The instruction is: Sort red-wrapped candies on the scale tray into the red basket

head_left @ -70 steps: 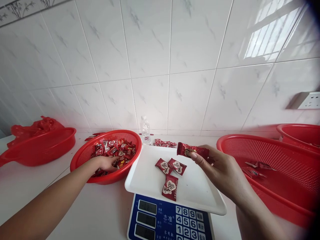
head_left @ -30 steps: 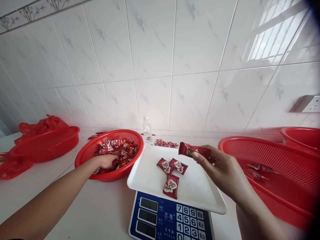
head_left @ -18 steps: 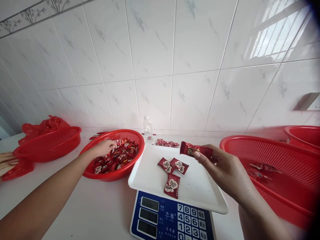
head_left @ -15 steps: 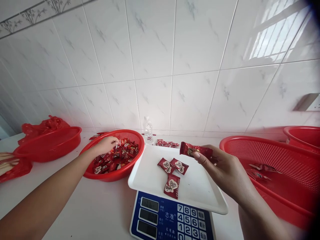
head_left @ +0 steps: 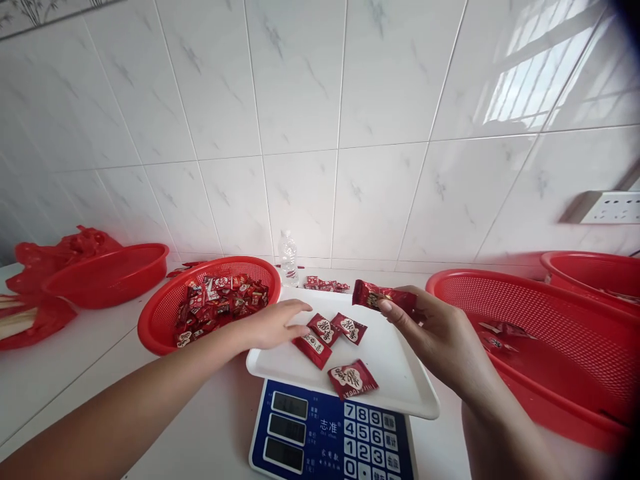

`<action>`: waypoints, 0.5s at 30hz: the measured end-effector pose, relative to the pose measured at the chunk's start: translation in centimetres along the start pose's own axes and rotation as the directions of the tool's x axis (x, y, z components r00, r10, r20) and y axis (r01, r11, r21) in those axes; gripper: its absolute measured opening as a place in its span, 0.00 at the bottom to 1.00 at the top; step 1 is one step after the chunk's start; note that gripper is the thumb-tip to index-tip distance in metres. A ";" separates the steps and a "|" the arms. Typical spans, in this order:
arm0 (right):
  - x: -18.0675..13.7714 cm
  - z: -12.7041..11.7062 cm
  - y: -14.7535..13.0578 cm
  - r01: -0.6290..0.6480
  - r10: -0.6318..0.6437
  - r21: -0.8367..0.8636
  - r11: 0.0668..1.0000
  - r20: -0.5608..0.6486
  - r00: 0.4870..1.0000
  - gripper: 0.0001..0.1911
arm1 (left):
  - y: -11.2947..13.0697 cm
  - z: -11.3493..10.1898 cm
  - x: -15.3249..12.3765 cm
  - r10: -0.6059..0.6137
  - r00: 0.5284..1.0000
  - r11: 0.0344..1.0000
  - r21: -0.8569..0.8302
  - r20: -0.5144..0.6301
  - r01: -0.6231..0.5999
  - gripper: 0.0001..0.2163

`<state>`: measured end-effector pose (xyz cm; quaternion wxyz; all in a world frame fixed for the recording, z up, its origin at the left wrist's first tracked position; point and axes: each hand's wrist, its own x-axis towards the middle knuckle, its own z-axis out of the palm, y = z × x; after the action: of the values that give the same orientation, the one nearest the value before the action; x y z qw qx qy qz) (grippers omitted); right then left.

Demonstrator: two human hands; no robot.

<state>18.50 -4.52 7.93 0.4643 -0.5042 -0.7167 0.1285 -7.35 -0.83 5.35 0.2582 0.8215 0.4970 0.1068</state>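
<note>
My right hand [head_left: 440, 333] pinches a red wrapped candy [head_left: 367, 294] above the right side of the scale's white tray [head_left: 390, 363]. At the tray's left edge my left hand [head_left: 277, 325] is open, thumb and fingers apart. Just by its thumb lies a red candy packet [head_left: 315, 349], partly under another packet [head_left: 323, 327]. A third packet [head_left: 351, 328] touches that one on its right. Nearer the front, a separate packet [head_left: 353, 379] rests at the tray's edge. The blue scale [head_left: 327, 440] carries the tray; its display digits are too dim to read.
A red basket [head_left: 150, 327] full of wrapped candies stands left of the scale. Another red basket [head_left: 450, 287] with a few packets is at the right. Behind the tray are a clear bottle [head_left: 289, 257] and small red packets [head_left: 325, 285]. A red basin [head_left: 107, 277] sits far left.
My left hand has moved from the left basket to the tray, where another packet now lies. The front packet has turned and shifted right. My right hand still holds its candy.
</note>
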 end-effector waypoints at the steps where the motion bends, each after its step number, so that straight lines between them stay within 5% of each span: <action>1: 0.0 0.0 0.0 0.000 0.000 0.002 1.000 0.000 1.000 0.22 | 0.3 0.7 0.0 0.009 0.999 0.999 0.039 0.033 -0.011 0.27; 7: 0.0 0.1 -0.1 0.010 -0.011 0.005 1.000 0.018 1.000 0.22 | 2.6 4.4 0.8 0.052 0.971 0.988 0.131 0.234 -0.085 0.44; 12: 0.0 -0.2 0.1 0.013 -0.013 0.007 1.000 0.029 0.999 0.21 | 2.9 4.5 2.2 0.133 0.977 0.988 0.052 0.168 -0.144 0.40; 15: 0.0 -0.4 0.2 0.006 -0.006 0.004 1.000 0.015 1.000 0.21 | 2.3 3.2 2.2 0.062 0.994 0.995 0.076 0.088 -0.069 0.35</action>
<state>18.95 -4.52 8.04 0.4603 -0.5001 -0.7214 0.1326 -3.17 -0.82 3.70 0.2429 0.8508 0.4621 0.0602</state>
